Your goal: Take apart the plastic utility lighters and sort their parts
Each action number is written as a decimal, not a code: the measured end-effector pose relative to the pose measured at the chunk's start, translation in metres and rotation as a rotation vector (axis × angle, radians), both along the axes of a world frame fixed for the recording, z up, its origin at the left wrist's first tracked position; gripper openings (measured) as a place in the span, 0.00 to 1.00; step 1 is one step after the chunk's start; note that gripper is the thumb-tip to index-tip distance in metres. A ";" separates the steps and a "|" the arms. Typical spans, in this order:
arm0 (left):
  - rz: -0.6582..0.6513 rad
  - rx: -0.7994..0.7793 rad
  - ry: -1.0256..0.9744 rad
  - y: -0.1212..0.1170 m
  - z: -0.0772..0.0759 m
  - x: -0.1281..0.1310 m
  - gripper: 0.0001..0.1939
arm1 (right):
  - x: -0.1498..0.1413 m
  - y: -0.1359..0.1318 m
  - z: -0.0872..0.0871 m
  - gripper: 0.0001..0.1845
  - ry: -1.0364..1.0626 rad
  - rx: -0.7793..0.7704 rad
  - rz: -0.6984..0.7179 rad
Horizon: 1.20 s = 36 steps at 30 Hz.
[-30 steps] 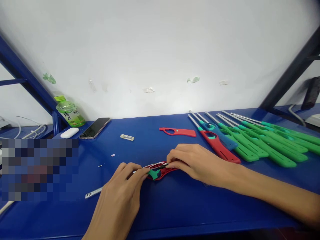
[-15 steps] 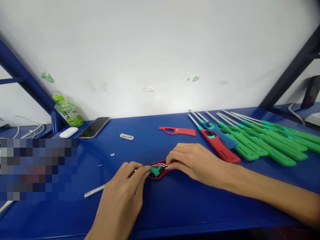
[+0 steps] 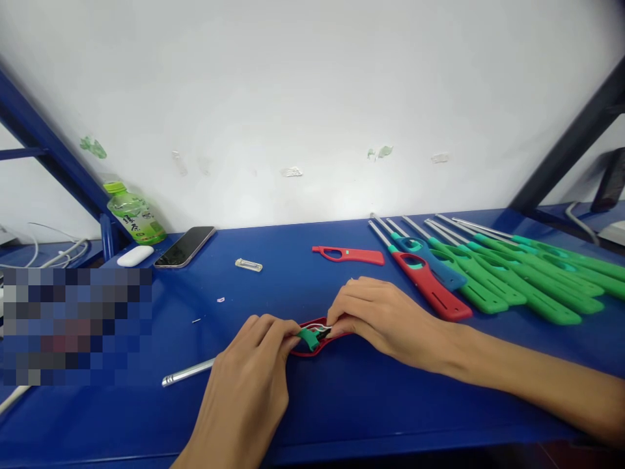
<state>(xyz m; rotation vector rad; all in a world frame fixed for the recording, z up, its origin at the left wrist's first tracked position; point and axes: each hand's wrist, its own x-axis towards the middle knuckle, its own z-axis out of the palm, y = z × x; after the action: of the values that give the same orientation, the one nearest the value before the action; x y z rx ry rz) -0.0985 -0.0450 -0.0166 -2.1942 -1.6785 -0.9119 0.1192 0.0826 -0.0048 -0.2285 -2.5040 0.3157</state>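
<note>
Between my hands lies an opened red utility lighter (image 3: 303,354), its inner parts showing. A green trigger (image 3: 308,338) sits in the shell, with a thin white wire (image 3: 316,325) running above it. My left hand (image 3: 249,381) is closed on the lighter's left end, its fingertips at the trigger. From under that hand a silver metal tube (image 3: 188,372) sticks out to the left; its inner end is hidden. My right hand (image 3: 378,316) pinches the lighter's right part near the wire and a small black piece, its fingers covering the rest of the handle.
A loose red lighter shell half (image 3: 359,256) lies behind my right hand. At right are a red lighter (image 3: 432,286), a blue one (image 3: 442,267) and several green lighters (image 3: 517,280). A clear fuel insert (image 3: 249,264), phone (image 3: 185,247), white case (image 3: 135,256) and bottle (image 3: 134,215) stay further back.
My left hand has shifted slightly right with the lighter, and the trigger looks turned a little. The metal tube has tilted slightly. My right hand keeps its pinch.
</note>
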 end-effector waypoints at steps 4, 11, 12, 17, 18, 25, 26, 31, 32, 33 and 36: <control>-0.015 0.007 -0.012 0.001 0.000 0.001 0.10 | 0.000 -0.001 -0.001 0.08 0.020 0.044 0.012; -0.020 0.010 -0.015 0.001 -0.001 0.001 0.10 | 0.002 -0.003 -0.002 0.05 0.007 0.174 0.012; -0.021 0.008 -0.011 0.001 -0.002 0.001 0.10 | 0.003 -0.003 -0.002 0.05 0.006 0.184 0.013; -0.025 0.008 0.011 0.001 -0.003 0.002 0.12 | 0.003 -0.005 -0.001 0.08 0.008 0.198 0.016; -0.024 0.007 0.013 0.001 -0.003 0.002 0.12 | 0.003 -0.005 -0.001 0.08 0.012 0.193 0.014; -0.006 0.011 0.023 0.001 -0.004 0.001 0.10 | 0.002 -0.001 0.000 0.09 0.009 0.142 0.018; -0.002 0.010 0.028 0.001 -0.004 0.001 0.10 | 0.002 -0.001 0.001 0.09 0.002 0.130 0.021; 0.018 -0.007 0.040 0.003 -0.006 -0.002 0.10 | 0.002 0.002 0.004 0.11 -0.041 0.052 0.038; 0.021 -0.009 0.041 0.003 -0.006 -0.003 0.10 | 0.002 0.002 0.005 0.11 -0.051 0.036 0.043; 0.022 -0.012 0.043 0.004 -0.007 -0.004 0.11 | 0.002 0.002 0.006 0.10 -0.060 0.021 0.047; 0.005 -0.024 0.054 0.004 -0.010 -0.007 0.15 | 0.002 0.001 0.009 0.10 -0.077 -0.016 0.048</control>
<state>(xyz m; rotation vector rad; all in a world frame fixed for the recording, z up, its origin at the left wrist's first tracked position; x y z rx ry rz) -0.1052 -0.0410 -0.0268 -2.2085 -1.6782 -0.8273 0.1210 0.0837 0.0039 -0.1906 -2.5874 0.3526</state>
